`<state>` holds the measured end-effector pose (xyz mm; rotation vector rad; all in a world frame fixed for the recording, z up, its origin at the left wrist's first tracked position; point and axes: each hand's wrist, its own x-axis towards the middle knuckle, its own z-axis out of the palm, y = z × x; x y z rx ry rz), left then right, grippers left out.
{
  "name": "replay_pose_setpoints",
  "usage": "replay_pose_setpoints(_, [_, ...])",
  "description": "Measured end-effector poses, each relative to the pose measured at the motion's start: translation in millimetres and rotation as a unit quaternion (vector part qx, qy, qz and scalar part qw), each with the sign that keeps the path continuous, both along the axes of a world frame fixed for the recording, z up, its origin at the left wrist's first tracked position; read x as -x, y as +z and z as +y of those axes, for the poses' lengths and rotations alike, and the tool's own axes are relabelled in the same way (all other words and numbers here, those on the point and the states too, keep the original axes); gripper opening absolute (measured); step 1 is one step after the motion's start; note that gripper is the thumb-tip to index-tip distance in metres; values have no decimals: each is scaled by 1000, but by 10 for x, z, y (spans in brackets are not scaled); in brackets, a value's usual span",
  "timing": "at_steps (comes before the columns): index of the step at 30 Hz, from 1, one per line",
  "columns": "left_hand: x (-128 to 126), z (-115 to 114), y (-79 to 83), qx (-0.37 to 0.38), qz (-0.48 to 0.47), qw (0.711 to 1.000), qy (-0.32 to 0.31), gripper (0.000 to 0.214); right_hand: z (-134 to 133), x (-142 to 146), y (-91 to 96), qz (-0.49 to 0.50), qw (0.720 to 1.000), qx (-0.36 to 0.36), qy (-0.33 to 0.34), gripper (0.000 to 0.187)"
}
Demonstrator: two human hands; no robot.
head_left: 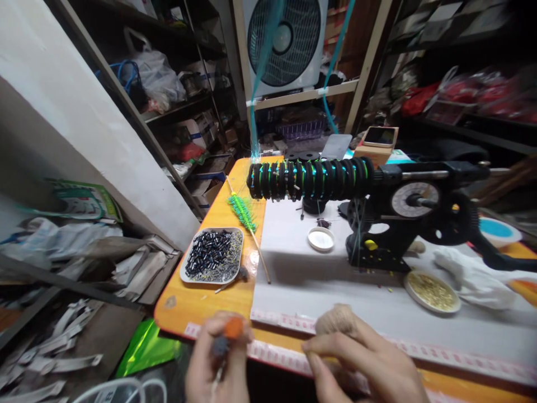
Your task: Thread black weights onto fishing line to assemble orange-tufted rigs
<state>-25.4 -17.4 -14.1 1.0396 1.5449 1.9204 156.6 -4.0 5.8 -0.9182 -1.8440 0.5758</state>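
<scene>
Left hand (220, 358) grasps an orange-and-grey piece (233, 328); right hand (361, 358) pinches, contents unclear; this looks like preparing the piece; next probably needs steady two-handed control.

Tray (183, 273) on the left of the table (174, 313), machine (413, 198) on the right, dish (321, 240) between, fan (283, 39) behind.

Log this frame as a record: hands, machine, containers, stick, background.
left hand: holding a blurred orange-and-grey object
right hand: curled at the table's front edge; anything held is unclear
machine: black, cranked, its ridged drum strung with green and blue strands
containers: white tray of dark and silvery pieces, left; dish of golden pieces, right
stick: bears green bristles, lies beside the tray
background: box fan
</scene>
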Motion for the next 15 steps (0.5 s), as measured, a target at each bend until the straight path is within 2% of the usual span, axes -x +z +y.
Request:
replay_pose_setpoints(1, [57,43,-1,7,16,1000,15,19,3,-19,5,-1,1000,10,-10,16])
replay_pose_setpoints(3, [144,135,17,28,97,995,-20,12,9,-44,23,-5,999,35,-15,15])
replay_pose_setpoints(5, [170,220,53,79,205,968,-121,4,17,-52,45,0,999,51,-5,16])
replay_pose_setpoints(7, [144,276,87,114,289,924,-223,12,27,-49,59,14,998,63,-2,17])
replay_pose_setpoints(8, [120,289,98,118,311,911,-245,16,33,-45,62,20,997,70,-2,17])
replay_pose_setpoints(9, [93,290,104,118,320,908,-243,22,37,-41,62,24,997,78,-4,17])
replay_pose_setpoints(12, [2,232,92,109,289,934,-180,42,45,-14,48,35,994,102,-1,17])
replay_pose_setpoints(15, [-109,129,72,76,201,963,-162,30,58,52,31,68,991,116,-9,14])
